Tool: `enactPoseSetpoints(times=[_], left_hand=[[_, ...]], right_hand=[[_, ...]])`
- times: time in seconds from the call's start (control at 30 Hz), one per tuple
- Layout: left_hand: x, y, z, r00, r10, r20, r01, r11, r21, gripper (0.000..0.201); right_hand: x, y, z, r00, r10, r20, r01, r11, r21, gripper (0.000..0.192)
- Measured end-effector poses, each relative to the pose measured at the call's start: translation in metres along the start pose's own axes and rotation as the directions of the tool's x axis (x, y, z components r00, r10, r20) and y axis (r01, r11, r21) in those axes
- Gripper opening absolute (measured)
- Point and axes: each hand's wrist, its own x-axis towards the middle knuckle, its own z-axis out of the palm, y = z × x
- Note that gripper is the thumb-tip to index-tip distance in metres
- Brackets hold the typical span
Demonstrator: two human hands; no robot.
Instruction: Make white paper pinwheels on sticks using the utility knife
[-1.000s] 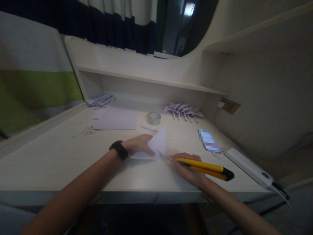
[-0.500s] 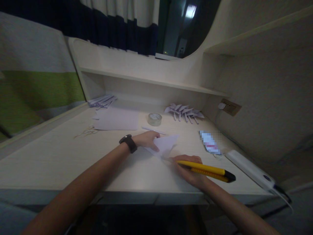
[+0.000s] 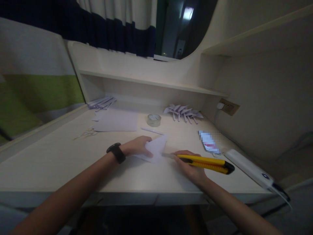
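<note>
My left hand (image 3: 136, 147), with a black watch on its wrist, presses down on a folded white paper (image 3: 156, 148) lying on the pale desk (image 3: 61, 156). My right hand (image 3: 190, 164) grips a yellow and black utility knife (image 3: 205, 162). The knife's blade end points left and touches the paper's right edge. The paper's far corner tilts up off the desk.
A roll of clear tape (image 3: 154, 119) and a white pen (image 3: 152, 131) lie behind the paper. Flat white sheets (image 3: 117, 120) and folded paper pieces (image 3: 101, 101) sit at the back left, more folded pieces (image 3: 184, 111) at the back right. A phone (image 3: 208, 142) and a white device (image 3: 249, 168) lie to the right.
My left hand pulled back toward me with the paper after reaching forward. The knife moved up to the paper's right edge.
</note>
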Motion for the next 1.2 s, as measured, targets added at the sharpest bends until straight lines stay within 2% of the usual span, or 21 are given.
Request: enactPoseSetpoints(times=[0.1, 0.17, 0.27, 0.37, 0.43, 0.5, 0.63, 0.83, 1.0, 1.1, 1.2], left_hand=[[-0.004, 0.003, 0.000, 1.000, 0.002, -0.025, -0.002, 1.000, -0.005, 0.047], [-0.006, 0.006, -0.003, 1.000, 0.011, -0.003, -0.011, 0.999, -0.038, 0.049], [-0.005, 0.010, -0.012, 0.993, 0.023, 0.118, -0.008, 0.992, -0.127, 0.049], [0.001, 0.013, -0.019, 0.965, -0.052, 0.257, 0.109, 0.970, -0.216, 0.054], [0.007, 0.013, -0.019, 0.944, -0.103, 0.313, 0.192, 0.944, -0.269, 0.054], [0.014, 0.013, -0.016, 0.939, -0.104, 0.327, 0.204, 0.936, -0.289, 0.049], [0.018, 0.011, -0.006, 0.968, -0.086, 0.234, 0.131, 0.974, -0.182, 0.039], [0.003, 0.013, 0.003, 0.997, -0.080, -0.002, 0.080, 0.995, -0.058, 0.029], [0.000, 0.008, 0.012, 0.989, -0.076, -0.123, 0.061, 0.990, -0.125, 0.030], [0.002, 0.005, 0.017, 0.984, -0.101, -0.150, 0.070, 0.978, -0.196, 0.036], [0.004, 0.006, 0.021, 0.979, -0.123, -0.162, 0.091, 0.977, -0.191, 0.037]], right_hand=[[-0.001, -0.001, 0.001, 0.999, -0.011, 0.039, 0.012, 0.999, -0.031, 0.014], [-0.002, -0.001, 0.002, 0.998, -0.030, 0.060, 0.033, 0.998, -0.045, 0.013], [-0.002, 0.000, 0.003, 0.996, -0.049, 0.074, 0.052, 0.998, -0.039, 0.014], [-0.002, 0.002, 0.003, 0.996, -0.054, 0.078, 0.056, 0.998, -0.026, 0.013], [-0.001, 0.002, 0.003, 0.994, -0.061, 0.091, 0.063, 0.998, -0.013, 0.013], [-0.001, 0.000, 0.002, 0.993, -0.065, 0.103, 0.066, 0.998, -0.004, 0.012], [0.000, -0.005, 0.001, 0.992, -0.071, 0.100, 0.069, 0.997, 0.016, 0.011], [-0.001, -0.010, 0.000, 0.990, -0.117, 0.075, 0.121, 0.991, -0.063, 0.011], [-0.004, -0.013, -0.001, 0.983, -0.176, 0.060, 0.184, 0.965, -0.186, 0.015], [-0.004, -0.013, 0.000, 0.987, -0.160, 0.030, 0.163, 0.960, -0.226, 0.015], [-0.004, -0.010, 0.001, 0.990, -0.137, 0.020, 0.138, 0.963, -0.231, 0.015]])
